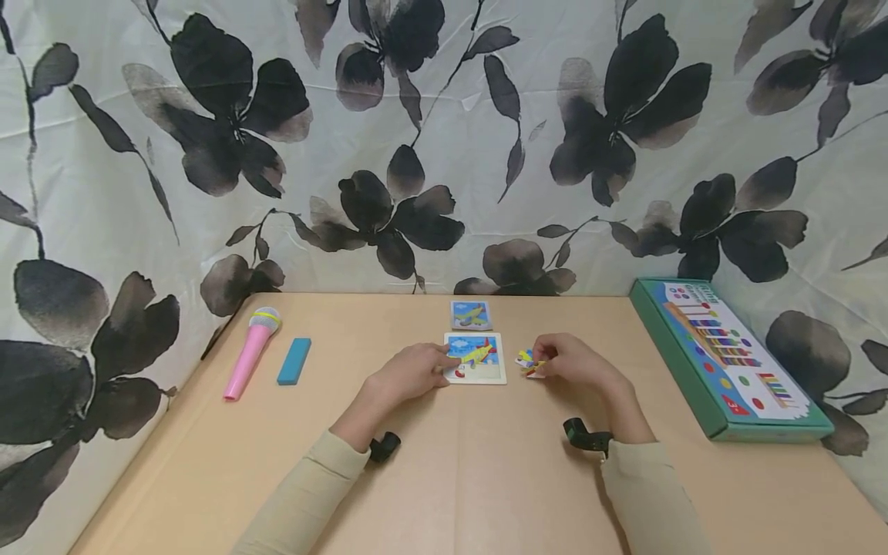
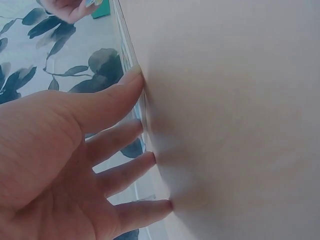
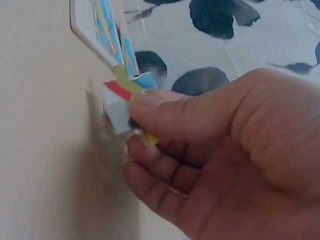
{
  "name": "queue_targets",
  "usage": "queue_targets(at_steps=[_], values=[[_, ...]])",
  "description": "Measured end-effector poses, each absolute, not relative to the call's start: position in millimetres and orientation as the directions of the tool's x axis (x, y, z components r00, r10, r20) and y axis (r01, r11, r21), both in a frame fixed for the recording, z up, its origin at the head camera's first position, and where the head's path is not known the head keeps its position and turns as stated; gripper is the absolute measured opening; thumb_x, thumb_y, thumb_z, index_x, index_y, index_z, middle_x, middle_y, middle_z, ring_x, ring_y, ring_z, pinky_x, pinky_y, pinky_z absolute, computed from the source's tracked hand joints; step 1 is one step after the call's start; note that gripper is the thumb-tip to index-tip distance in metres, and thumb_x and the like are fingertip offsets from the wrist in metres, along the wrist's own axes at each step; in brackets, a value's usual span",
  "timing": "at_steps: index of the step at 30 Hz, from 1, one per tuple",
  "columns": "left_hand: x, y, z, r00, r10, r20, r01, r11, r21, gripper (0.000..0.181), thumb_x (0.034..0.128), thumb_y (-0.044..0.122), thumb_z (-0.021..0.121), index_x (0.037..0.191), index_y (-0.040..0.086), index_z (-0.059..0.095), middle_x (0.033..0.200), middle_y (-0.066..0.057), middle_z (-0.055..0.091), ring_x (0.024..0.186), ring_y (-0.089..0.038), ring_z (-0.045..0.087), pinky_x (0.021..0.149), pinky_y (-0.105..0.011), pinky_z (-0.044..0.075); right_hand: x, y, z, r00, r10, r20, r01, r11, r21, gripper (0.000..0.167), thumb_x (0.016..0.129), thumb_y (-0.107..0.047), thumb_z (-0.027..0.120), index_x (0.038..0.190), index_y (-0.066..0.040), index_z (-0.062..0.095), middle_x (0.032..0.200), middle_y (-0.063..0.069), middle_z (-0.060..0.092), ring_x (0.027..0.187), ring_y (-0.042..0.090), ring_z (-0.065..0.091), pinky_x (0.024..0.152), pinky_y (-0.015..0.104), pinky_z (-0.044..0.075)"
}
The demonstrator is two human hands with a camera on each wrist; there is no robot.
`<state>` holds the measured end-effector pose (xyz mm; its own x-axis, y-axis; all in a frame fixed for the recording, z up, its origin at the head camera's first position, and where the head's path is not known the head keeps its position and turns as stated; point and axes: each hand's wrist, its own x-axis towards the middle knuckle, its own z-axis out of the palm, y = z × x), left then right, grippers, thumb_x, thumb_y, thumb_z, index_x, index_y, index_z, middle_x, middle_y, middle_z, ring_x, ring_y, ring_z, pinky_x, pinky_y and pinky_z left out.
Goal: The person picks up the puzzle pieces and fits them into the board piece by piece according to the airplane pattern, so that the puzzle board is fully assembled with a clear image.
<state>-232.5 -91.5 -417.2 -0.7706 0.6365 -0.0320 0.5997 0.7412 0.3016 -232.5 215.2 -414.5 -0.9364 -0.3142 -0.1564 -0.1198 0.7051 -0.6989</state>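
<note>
A white-bordered picture puzzle board [image 1: 477, 359] with a yellow plane on blue lies on the table. My left hand [image 1: 409, 374] rests at its left edge. In the left wrist view, the thumb and fingers of that hand are extended and fairly straight, their tips at the table and board edge. Right of the board, my right hand [image 1: 576, 362] pinches a small puzzle piece [image 3: 121, 90], yellow and red, between thumb and fingers. Small colourful pieces [image 1: 525, 358] lie by those fingertips; their number is unclear. Behind the board is a smaller card [image 1: 471, 315] with a similar plane picture.
A pink toy microphone [image 1: 250, 356] and a blue block [image 1: 294, 361] lie on the left of the table. At the right stands a large green box [image 1: 728, 362] with a printed lid. A flowered cloth [image 1: 499, 216] hangs behind the wooden table [image 1: 444, 478].
</note>
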Motion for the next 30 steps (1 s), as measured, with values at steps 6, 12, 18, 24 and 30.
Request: queue_targets(at_steps=[6, 12, 18, 24, 30], values=[[-232.0, -91.2, -415.9, -0.769, 0.639, -0.027, 0.605, 0.74, 0.295, 0.043, 0.0912, 0.018, 0.072, 0.133, 0.014, 0.065, 0.145, -0.015, 0.056, 0.137, -0.029, 0.052, 0.113, -0.047, 0.042, -235.1, 193.8, -414.5, -0.939, -0.337, -0.073, -0.179, 0.657, -0.732, 0.01, 0.084, 0.001, 0.064, 0.092, -0.006, 0.065, 0.083, 0.006, 0.055, 0.083, 0.021, 0.05, 0.074, 0.031, 0.041], [-231.9, -91.3, -416.5, -0.768, 0.64, -0.036, 0.603, 0.74, 0.297, 0.042, 0.0921, 0.019, 0.071, 0.134, 0.014, 0.065, 0.145, -0.015, 0.056, 0.137, -0.03, 0.052, 0.113, -0.047, 0.042, -236.6, 169.7, -421.0, -0.942, -0.331, -0.048, -0.185, 0.635, -0.75, 0.009, 0.086, -0.002, 0.069, 0.094, -0.005, 0.068, 0.081, 0.005, 0.054, 0.08, 0.02, 0.049, 0.07, 0.029, 0.042], [-231.9, -91.4, -417.0, -0.772, 0.635, -0.033, 0.596, 0.741, 0.31, 0.042, 0.0918, 0.018, 0.071, 0.133, 0.014, 0.065, 0.144, -0.015, 0.057, 0.137, -0.029, 0.052, 0.113, -0.046, 0.042, -236.3, 149.5, -427.2, -0.959, -0.282, -0.022, -0.151, 0.576, -0.803, 0.011, 0.085, -0.003, 0.071, 0.094, -0.002, 0.066, 0.079, 0.006, 0.058, 0.069, 0.017, 0.052, 0.061, 0.025, 0.045], [-231.7, -92.2, -417.1, -0.772, 0.635, -0.029, 0.599, 0.742, 0.302, 0.042, 0.0915, 0.02, 0.072, 0.133, 0.015, 0.065, 0.145, -0.015, 0.056, 0.136, -0.029, 0.052, 0.113, -0.045, 0.042, -232.6, 133.9, -428.3, -0.966, -0.254, -0.059, -0.092, 0.544, -0.834, 0.01, 0.086, -0.001, 0.071, 0.092, 0.001, 0.063, 0.074, 0.007, 0.058, 0.057, 0.016, 0.053, 0.051, 0.022, 0.044], [-232.2, -91.9, -418.0, -0.774, 0.633, -0.027, 0.598, 0.743, 0.3, 0.043, 0.0907, 0.019, 0.073, 0.133, 0.014, 0.065, 0.144, -0.014, 0.057, 0.136, -0.028, 0.052, 0.113, -0.045, 0.042, -231.9, 122.6, -433.6, -0.968, -0.245, -0.05, -0.097, 0.554, -0.827, 0.007, 0.087, -0.002, 0.071, 0.09, 0.0, 0.066, 0.072, 0.006, 0.06, 0.057, 0.013, 0.055, 0.053, 0.022, 0.048]])
